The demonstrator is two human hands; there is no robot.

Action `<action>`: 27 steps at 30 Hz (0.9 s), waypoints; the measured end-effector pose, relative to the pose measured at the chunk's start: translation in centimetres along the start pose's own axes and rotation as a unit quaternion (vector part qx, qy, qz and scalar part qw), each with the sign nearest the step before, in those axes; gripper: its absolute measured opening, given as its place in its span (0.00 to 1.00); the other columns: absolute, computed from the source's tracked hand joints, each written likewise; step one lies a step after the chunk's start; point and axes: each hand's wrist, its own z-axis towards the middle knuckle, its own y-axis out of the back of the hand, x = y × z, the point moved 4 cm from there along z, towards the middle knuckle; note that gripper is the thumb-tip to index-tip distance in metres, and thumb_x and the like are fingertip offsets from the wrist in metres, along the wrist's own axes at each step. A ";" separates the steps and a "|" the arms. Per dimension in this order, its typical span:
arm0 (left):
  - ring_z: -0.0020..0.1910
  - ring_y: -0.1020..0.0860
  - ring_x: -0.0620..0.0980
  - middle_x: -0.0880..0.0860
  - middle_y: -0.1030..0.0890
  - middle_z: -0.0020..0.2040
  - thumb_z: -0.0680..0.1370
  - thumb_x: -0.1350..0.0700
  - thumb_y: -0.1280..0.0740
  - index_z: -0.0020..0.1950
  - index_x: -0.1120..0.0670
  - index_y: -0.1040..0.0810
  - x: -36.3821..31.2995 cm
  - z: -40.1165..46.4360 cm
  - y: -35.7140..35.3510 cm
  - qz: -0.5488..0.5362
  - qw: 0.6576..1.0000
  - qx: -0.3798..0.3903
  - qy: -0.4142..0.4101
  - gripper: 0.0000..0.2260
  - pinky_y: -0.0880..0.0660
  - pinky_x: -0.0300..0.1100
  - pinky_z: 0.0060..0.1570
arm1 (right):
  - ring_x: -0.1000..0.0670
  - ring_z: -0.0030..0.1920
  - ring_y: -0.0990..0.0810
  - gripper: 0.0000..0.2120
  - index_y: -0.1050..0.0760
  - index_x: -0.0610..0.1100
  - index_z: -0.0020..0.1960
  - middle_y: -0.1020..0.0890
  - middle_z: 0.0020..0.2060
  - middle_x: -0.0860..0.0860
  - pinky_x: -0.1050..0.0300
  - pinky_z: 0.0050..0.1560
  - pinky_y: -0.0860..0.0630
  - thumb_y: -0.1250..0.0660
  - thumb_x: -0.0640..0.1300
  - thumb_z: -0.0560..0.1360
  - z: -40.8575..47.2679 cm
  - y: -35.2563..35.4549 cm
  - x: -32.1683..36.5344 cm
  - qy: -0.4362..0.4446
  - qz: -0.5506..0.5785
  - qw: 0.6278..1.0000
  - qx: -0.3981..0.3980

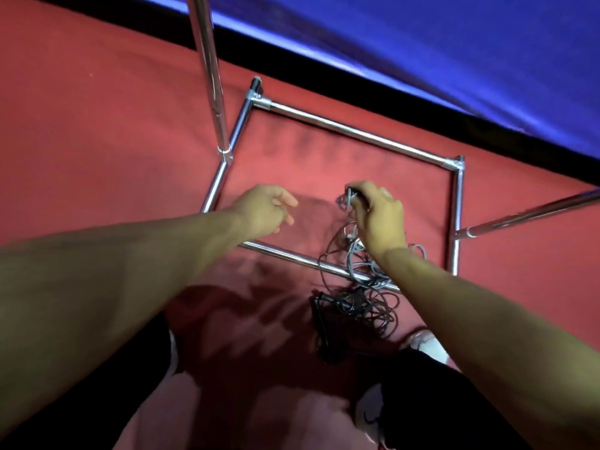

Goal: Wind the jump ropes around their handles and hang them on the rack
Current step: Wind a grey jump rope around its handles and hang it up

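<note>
Early in the task, by the look of things. Nothing hung on the rack (pixel 354 133) yet as far as visible: only the chrome base frame and parts of two uprights in view, bare of rope; the hanging bar itself out of shot, so cannot tell what may be up there.

Jump ropes (pixel 357 287) heaped in a loose tangle across the rack's near base bar, partly inside the frame and partly on the near side of it, on the red floor (pixel 97 125). Black cord and grey cord mixed together; how many ropes, impossible to count. One black handle (pixel 319 323) lying just on the near side of the bar, at the edge of the heap, unwound.

Right hand (pixel 378 216) above the tangle, inside the frame, fingers curled round a grey handle end (pixel 350 194) with cord trailing down into the heap. Whether one handle or two in that grip, too blurred to say. Left hand (pixel 264 209) inside the frame too, apart from the right, holding nothing, fingers loosely bent and reaching toward the lifted handle.

Judged stage: pulling a grey rope free of the pile. No winding visible on any handle. Left to do: untangle, wind each rope round its handles, hang every one.
</note>
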 end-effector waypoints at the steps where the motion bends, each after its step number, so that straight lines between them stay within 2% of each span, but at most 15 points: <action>1: 0.29 0.26 0.49 0.50 0.18 0.37 0.78 0.68 0.41 0.55 0.57 0.21 -1.7 -1.6 0.3 0.005 1.000 -0.003 -0.022 0.12 0.25 0.43 0.40 | 0.44 0.43 0.19 0.11 0.21 0.45 0.57 0.18 0.42 0.47 0.58 0.47 0.27 0.38 0.45 0.77 -1.2 2.4 1.6 0.002 0.030 0.999 -0.014; 4: 0.26 0.26 0.39 0.49 0.17 0.41 0.79 0.65 0.41 0.49 0.49 0.22 -7.6 -7.0 1.4 0.034 0.993 -0.020 -0.114 0.13 0.25 0.39 0.40 | 0.56 0.44 0.16 0.06 0.24 0.42 0.54 0.16 0.41 0.60 0.55 0.49 0.21 0.37 0.38 0.79 -3.6 10.0 7.1 -0.005 0.127 0.990 -0.068; 6: 0.31 0.24 0.36 0.48 0.17 0.44 0.78 0.62 0.38 0.48 0.46 0.22 -11.6 -10.7 2.5 0.086 0.979 -0.042 -0.180 0.11 0.25 0.36 0.42 | 0.64 0.39 0.18 0.04 0.26 0.36 0.53 0.17 0.36 0.64 0.66 0.44 0.24 0.39 0.33 0.80 -4.2 15.0 11.1 0.001 0.183 0.978 -0.102; 7: 0.36 0.22 0.40 0.48 0.16 0.45 0.78 0.60 0.37 0.48 0.45 0.22 -13.4 -12.6 3.1 0.104 0.971 -0.058 -0.209 0.10 0.24 0.38 0.44 | 0.65 0.37 0.19 0.04 0.28 0.35 0.52 0.17 0.36 0.64 0.68 0.42 0.26 0.40 0.31 0.80 -4.6 17.5 13.3 0.013 0.213 0.971 -0.111; 9: 0.44 0.19 0.48 0.48 0.16 0.46 0.78 0.59 0.35 0.49 0.44 0.22 -17.1 -16.4 4.2 0.114 0.957 -0.086 -0.253 0.09 0.23 0.44 0.51 | 0.61 0.40 0.18 0.06 0.28 0.41 0.51 0.15 0.40 0.59 0.62 0.44 0.25 0.41 0.33 0.81 -5.5 22.4 17.6 0.038 0.230 0.964 -0.126; 10: 0.46 0.19 0.49 0.47 0.17 0.47 0.78 0.59 0.36 0.50 0.44 0.22 -18.8 -18.3 4.7 0.116 0.950 -0.100 -0.271 0.09 0.23 0.45 0.52 | 0.58 0.43 0.17 0.07 0.27 0.45 0.51 0.15 0.42 0.56 0.57 0.46 0.24 0.40 0.34 0.81 -6.0 24.6 19.6 0.053 0.218 0.965 -0.135; 11: 0.45 0.20 0.47 0.46 0.17 0.49 0.78 0.60 0.36 0.53 0.46 0.22 -20.5 -20.3 5.2 0.121 0.943 -0.112 -0.290 0.10 0.23 0.45 0.53 | 0.56 0.45 0.18 0.08 0.27 0.47 0.51 0.16 0.45 0.54 0.56 0.47 0.24 0.40 0.35 0.80 -6.3 26.7 21.3 0.071 0.212 0.964 -0.142; 14: 0.33 0.27 0.37 0.43 0.19 0.54 0.77 0.61 0.39 0.62 0.48 0.25 -25.5 -26.1 6.6 0.146 0.922 -0.132 -0.333 0.16 0.28 0.40 0.46 | 0.62 0.40 0.21 0.08 0.26 0.45 0.52 0.16 0.47 0.52 0.62 0.44 0.26 0.40 0.34 0.80 -7.3 33.2 26.6 0.119 0.204 0.957 -0.168; 17: 0.32 0.27 0.40 0.43 0.22 0.59 0.76 0.61 0.39 0.68 0.46 0.30 -30.4 -31.8 8.2 0.144 0.893 -0.177 -0.388 0.21 0.28 0.43 0.45 | 0.62 0.39 0.22 0.13 0.27 0.49 0.50 0.16 0.46 0.52 0.63 0.41 0.27 0.41 0.32 0.79 -8.4 39.7 32.7 0.185 0.206 0.937 -0.213; 19: 0.38 0.24 0.49 0.44 0.23 0.61 0.75 0.61 0.39 0.69 0.46 0.32 -33.3 -35.1 9.3 0.114 0.876 -0.219 -0.415 0.23 0.24 0.47 0.49 | 0.59 0.40 0.20 0.14 0.26 0.50 0.49 0.17 0.46 0.51 0.61 0.40 0.26 0.40 0.31 0.79 -9.1 43.7 36.2 0.231 0.212 0.915 -0.254; 21: 0.46 0.22 0.52 0.44 0.25 0.63 0.75 0.61 0.39 0.70 0.47 0.32 -35.6 -38.0 10.4 0.091 0.852 -0.274 -0.438 0.23 0.24 0.49 0.53 | 0.61 0.41 0.20 0.11 0.26 0.45 0.51 0.17 0.46 0.51 0.64 0.41 0.26 0.41 0.31 0.79 -10.0 47.2 39.2 0.263 0.227 0.895 -0.281; 24: 0.57 0.24 0.51 0.44 0.26 0.63 0.76 0.59 0.37 0.70 0.47 0.32 -38.0 -41.3 11.8 0.049 0.818 -0.332 -0.467 0.23 0.26 0.49 0.57 | 0.62 0.38 0.22 0.08 0.28 0.43 0.52 0.17 0.45 0.48 0.66 0.41 0.27 0.42 0.33 0.81 -11.2 51.2 42.6 0.293 0.260 0.866 -0.310; 27: 0.60 0.26 0.52 0.44 0.25 0.62 0.74 0.53 0.38 0.70 0.46 0.33 -39.5 -43.7 12.1 0.001 0.797 -0.335 -0.502 0.24 0.27 0.51 0.60 | 0.60 0.34 0.23 0.08 0.28 0.46 0.50 0.17 0.44 0.47 0.65 0.38 0.27 0.42 0.35 0.82 -12.0 53.5 44.5 0.282 0.322 0.847 -0.316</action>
